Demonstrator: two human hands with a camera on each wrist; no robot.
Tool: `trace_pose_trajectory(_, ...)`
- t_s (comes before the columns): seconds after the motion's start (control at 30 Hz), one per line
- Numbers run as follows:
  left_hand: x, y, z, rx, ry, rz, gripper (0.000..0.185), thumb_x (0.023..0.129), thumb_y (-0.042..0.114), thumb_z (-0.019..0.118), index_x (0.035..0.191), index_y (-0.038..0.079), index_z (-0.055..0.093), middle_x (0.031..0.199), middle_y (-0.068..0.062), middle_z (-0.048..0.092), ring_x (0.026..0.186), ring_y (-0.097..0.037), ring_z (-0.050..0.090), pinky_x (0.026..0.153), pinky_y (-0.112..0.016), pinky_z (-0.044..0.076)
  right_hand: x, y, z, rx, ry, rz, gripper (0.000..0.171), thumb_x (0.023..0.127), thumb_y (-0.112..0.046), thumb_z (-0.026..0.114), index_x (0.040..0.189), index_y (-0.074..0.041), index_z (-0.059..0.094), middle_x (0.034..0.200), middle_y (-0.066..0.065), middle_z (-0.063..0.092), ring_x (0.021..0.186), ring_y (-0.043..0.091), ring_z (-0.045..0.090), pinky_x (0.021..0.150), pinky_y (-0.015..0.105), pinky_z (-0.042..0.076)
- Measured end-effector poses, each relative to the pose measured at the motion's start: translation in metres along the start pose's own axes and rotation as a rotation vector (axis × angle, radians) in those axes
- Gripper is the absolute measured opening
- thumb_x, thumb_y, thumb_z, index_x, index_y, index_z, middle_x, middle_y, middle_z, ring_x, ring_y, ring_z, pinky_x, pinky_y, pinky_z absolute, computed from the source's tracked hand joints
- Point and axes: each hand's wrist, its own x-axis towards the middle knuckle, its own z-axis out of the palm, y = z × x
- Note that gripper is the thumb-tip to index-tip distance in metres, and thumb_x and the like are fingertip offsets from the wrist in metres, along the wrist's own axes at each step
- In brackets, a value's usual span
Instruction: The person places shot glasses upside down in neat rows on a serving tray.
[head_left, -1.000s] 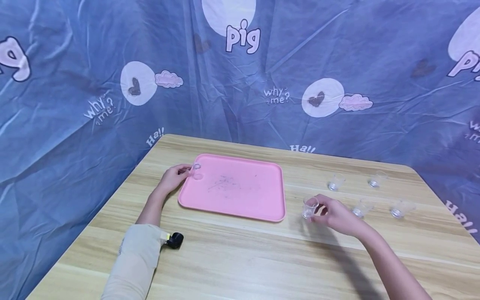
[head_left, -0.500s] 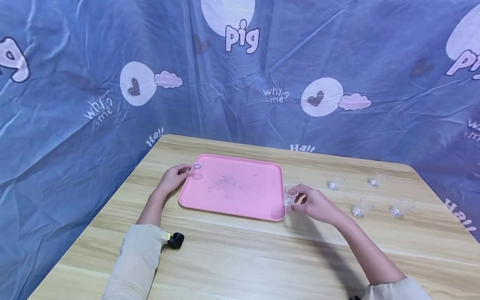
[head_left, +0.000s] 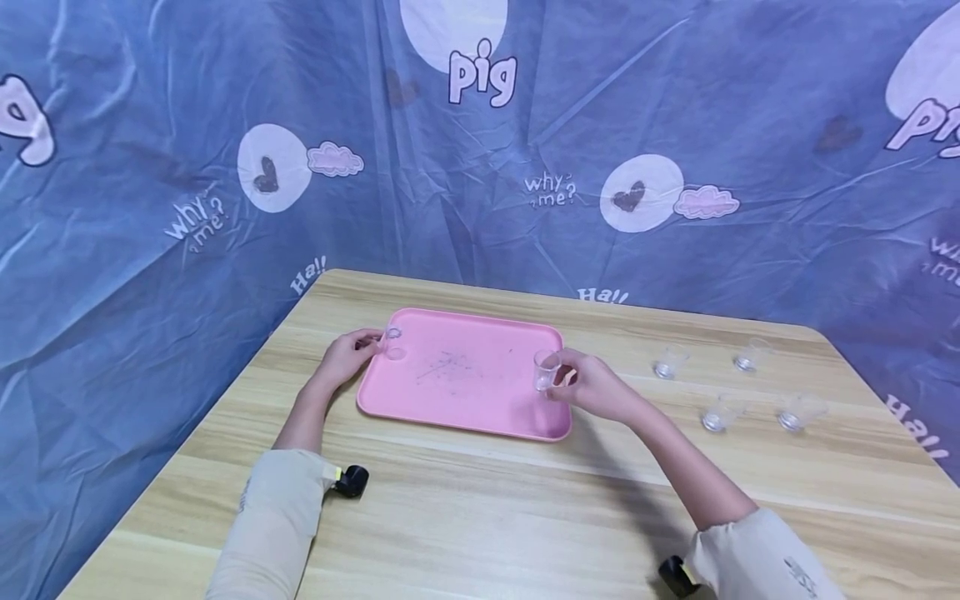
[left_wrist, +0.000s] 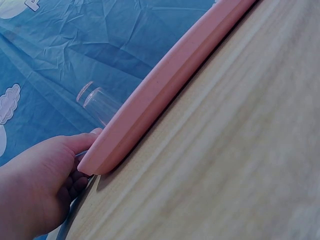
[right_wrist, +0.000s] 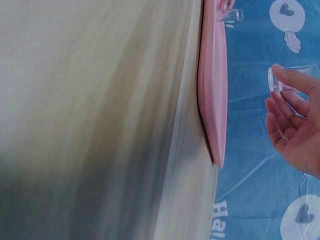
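Note:
A pink tray (head_left: 468, 421) lies on the wooden table. My left hand (head_left: 347, 357) grips its left edge; in the left wrist view the thumb is over the rim (left_wrist: 145, 100) and the other fingers curl beside and below it. Just inside that edge stands a small clear glass (head_left: 394, 343), apparently upside down, close to the thumb. My right hand (head_left: 596, 385) pinches another clear glass (head_left: 546, 371) between thumb and fingers, mouth up, over the tray's right side. In the right wrist view that glass (right_wrist: 276, 82) hangs above the tray, its thick base towards it.
Several more clear glasses, among them one glass (head_left: 670, 362) at the back and one glass (head_left: 723, 412) nearer the front, stand on the table (head_left: 465, 508) to the right. A blue printed cloth (head_left: 450, 208) hangs behind the table's far edge.
My right hand has carried its glass leftwards from the table beside the tray, across the rim, to above the tray's right part. The left hand has stayed in place.

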Motion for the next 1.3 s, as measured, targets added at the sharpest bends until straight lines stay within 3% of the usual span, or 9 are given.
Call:
trace_pose_trajectory(0.27,0.000,0.001,0.000,0.010,0.005,0.024,0.033,0.091,0.010,0.053,0.120,-0.005,0.055,0.101,-0.023,0.060,0.096,-0.035,0.054,0.089,-0.045,0.040,0.028,0.000,0.013,-0.014,0.011,-0.018,0.031,0.071,-0.003,0.074,0.099,0.003,0.062,0.081,0.004,0.059,0.074,0.020,0.057,0.061,0.029,0.048)
trace_pose_trajectory(0.5,0.001,0.001,-0.002,0.010,0.000,0.014,0.033,0.092,0.010,0.053,0.121,-0.004,0.055,0.102,-0.022,0.060,0.096,-0.034,0.053,0.089,-0.045,0.040,0.050,-0.004,0.027,0.012,0.007,-0.062,0.030,0.071,-0.002,0.074,0.098,0.005,0.062,0.082,0.005,0.059,0.072,0.017,0.056,0.062,0.027,0.048)
trace_pose_trajectory(0.93,0.001,0.002,0.001,0.002,0.000,-0.006,0.033,0.092,0.013,0.053,0.122,-0.002,0.056,0.103,-0.021,0.060,0.097,-0.034,0.053,0.090,-0.045,0.039,0.079,-0.015,0.048,0.017,0.008,0.000,0.032,0.074,-0.005,0.073,0.103,0.002,0.062,0.082,0.005,0.061,0.078,0.022,0.057,0.064,0.026,0.047)
trace_pose_trajectory(1.3,0.001,0.001,0.000,0.003,-0.006,-0.017,0.034,0.092,0.013,0.052,0.122,-0.002,0.055,0.104,-0.021,0.060,0.097,-0.033,0.053,0.090,-0.044,0.039,0.103,-0.020,0.069,0.069,0.003,0.057,0.025,0.073,0.000,0.070,0.097,0.001,0.062,0.084,0.007,0.062,0.082,0.024,0.058,0.066,0.025,0.048)
